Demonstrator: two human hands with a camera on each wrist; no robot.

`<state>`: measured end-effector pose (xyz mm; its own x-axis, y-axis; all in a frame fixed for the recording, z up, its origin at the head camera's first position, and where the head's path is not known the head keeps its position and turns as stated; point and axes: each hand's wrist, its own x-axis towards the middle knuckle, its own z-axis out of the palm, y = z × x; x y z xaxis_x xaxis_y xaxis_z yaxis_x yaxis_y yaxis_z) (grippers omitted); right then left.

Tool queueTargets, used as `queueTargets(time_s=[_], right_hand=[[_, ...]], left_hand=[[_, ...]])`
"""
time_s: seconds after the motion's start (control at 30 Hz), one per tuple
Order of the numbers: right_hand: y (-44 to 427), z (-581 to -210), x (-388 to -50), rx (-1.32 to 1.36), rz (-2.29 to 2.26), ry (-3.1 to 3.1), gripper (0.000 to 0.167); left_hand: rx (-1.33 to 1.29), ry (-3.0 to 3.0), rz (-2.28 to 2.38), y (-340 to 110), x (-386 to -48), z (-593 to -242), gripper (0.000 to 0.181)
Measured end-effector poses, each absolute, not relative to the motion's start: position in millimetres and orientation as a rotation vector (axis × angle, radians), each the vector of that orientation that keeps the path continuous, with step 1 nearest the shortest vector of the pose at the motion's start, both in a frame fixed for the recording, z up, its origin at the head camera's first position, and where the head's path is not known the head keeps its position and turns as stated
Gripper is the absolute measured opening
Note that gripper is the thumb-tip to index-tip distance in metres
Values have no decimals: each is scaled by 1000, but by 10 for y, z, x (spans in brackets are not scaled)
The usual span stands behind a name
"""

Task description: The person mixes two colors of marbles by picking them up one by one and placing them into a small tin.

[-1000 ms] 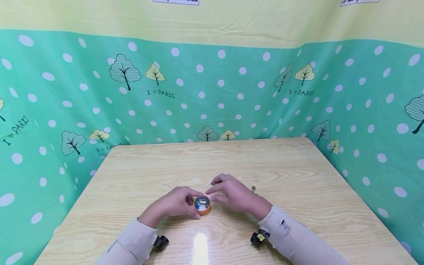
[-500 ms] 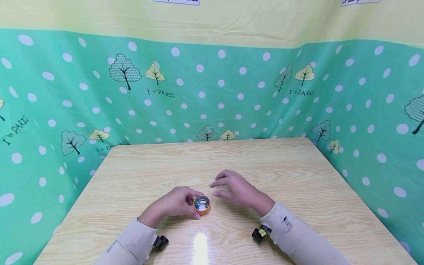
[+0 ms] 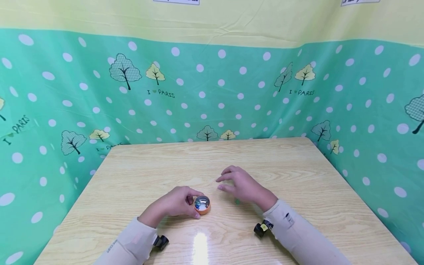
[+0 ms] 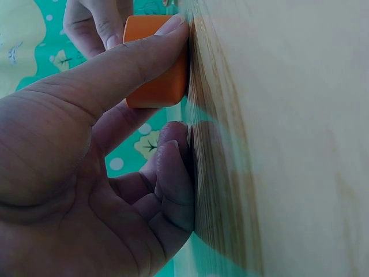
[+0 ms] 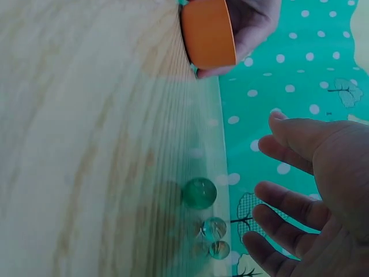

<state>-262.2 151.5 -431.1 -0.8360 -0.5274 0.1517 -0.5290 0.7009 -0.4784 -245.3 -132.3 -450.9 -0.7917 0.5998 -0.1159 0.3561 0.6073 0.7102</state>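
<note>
A small round orange cup (image 3: 202, 211) with a shiny metallic inside stands on the table in the head view. Small blue and green glints show within it. My left hand (image 3: 177, 202) grips its left side between thumb and forefinger; the left wrist view shows the thumb across the orange wall (image 4: 157, 90). To the right, my right hand (image 3: 244, 187) hovers with spread, slightly bent fingers and touches nothing. Below its palm in the right wrist view lie a dark green marble (image 5: 199, 193) and two clearer marbles (image 5: 214, 229) in a row.
The light wood table (image 3: 212, 158) reaches back to a green dotted curtain (image 3: 205, 92), which also closes off both sides. A black wrist camera (image 3: 161, 242) sits under the left sleeve and another (image 3: 261, 229) under the right.
My right hand has drawn back from the cup, to the right and farther across the table. My left hand and the cup stay put.
</note>
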Motion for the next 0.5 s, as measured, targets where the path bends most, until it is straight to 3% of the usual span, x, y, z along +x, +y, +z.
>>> queueTargets(time_s=[0.5], right_hand=[[1670,-4348,-2753,780,865,-2926,22]], left_hand=[[736,2478,1016,-1318,-2444,-4504,61]])
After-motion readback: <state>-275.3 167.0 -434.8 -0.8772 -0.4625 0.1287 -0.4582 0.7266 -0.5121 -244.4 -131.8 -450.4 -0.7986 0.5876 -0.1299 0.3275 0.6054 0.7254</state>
